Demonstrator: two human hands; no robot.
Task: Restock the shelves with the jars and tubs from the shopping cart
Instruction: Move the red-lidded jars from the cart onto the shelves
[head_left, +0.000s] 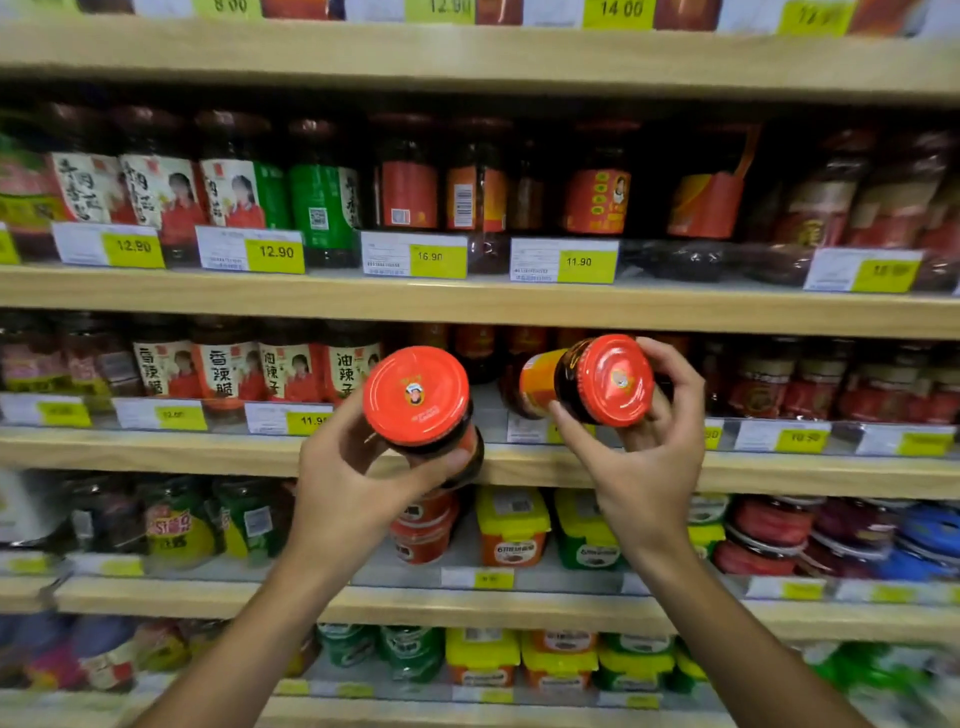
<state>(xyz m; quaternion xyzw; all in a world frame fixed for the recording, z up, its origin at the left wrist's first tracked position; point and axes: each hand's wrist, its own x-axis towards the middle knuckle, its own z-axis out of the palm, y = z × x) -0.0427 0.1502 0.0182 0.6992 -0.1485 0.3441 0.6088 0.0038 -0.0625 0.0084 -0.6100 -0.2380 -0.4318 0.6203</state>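
My left hand (353, 467) grips a dark sauce jar (423, 410) with a red lid, held upright with the lid facing me. A second red-lidded jar (582, 382) with an orange label sits in my right hand (641, 457), tilted so its base points left toward the shelf. Both jars are held in front of the third shelf (779, 473) from the top, near a gap among the dark jars at its middle. The shopping cart is out of view.
Wooden shelves hold rows of sauce jars with white-and-yellow price tags (275, 252). Below my hands stand red tubs (423, 535), yellow-lidded tubs (511, 525) and green jars (249, 519). Blue and red tubs (930, 535) fill the right side.
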